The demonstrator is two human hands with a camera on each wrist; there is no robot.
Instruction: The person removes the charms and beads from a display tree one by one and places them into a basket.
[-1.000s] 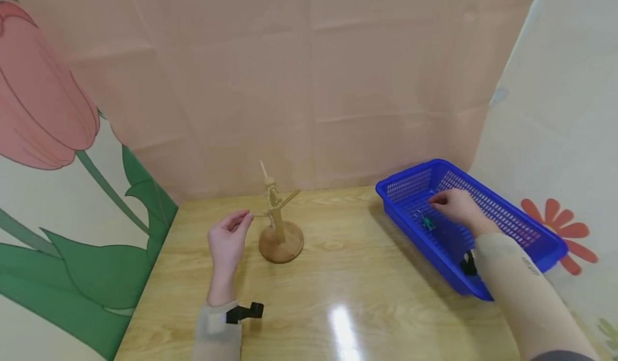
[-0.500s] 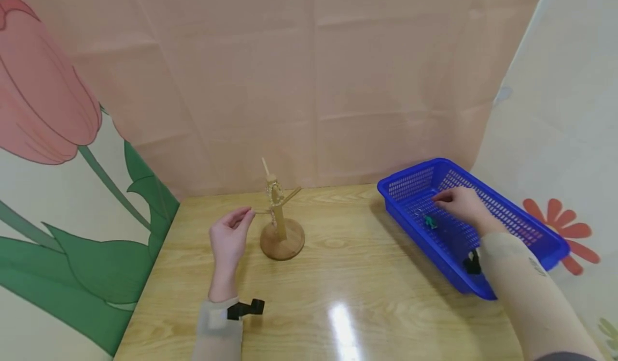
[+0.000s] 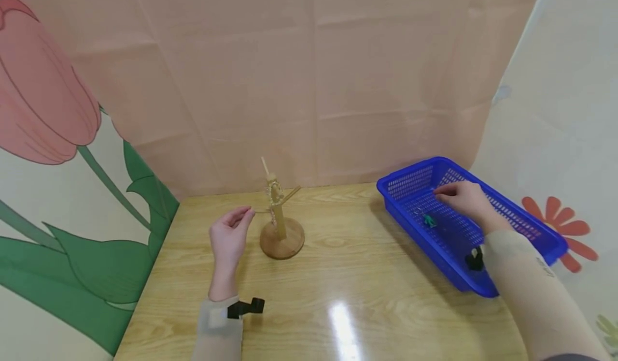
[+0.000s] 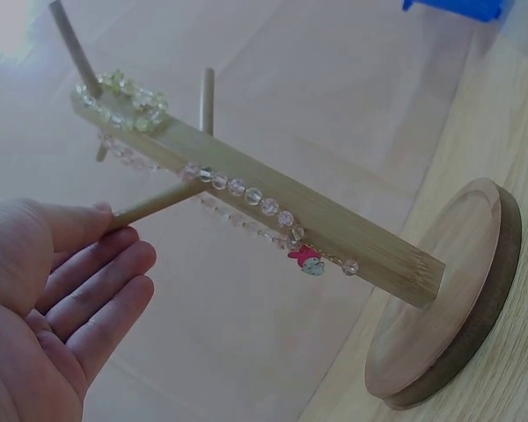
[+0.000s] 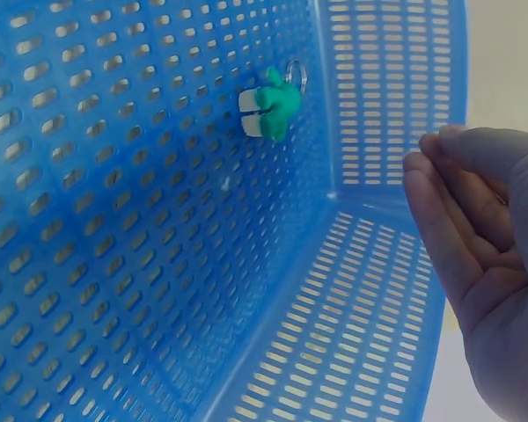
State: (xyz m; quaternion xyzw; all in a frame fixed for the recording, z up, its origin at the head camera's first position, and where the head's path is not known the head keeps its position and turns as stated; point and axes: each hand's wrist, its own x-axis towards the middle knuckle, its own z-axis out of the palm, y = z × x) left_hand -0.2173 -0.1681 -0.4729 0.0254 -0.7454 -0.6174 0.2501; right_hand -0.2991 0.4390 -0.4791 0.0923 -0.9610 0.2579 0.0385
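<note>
Beads (image 4: 253, 196) drape the wooden stand (image 4: 352, 237) whose peg (image 4: 158, 206) the left hand (image 3: 228, 237) pinches.

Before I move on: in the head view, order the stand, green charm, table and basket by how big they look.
1. Table, only partly in frame
2. Basket
3. Stand
4. Green charm, plainly smallest

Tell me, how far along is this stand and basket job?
Apparently done: beaded strands sit on the wooden stand. In hand: the left hand pinches one peg; the right hand, with nothing visible in it, is over the blue basket. Possibly left: the green figure lying in that basket.
</note>
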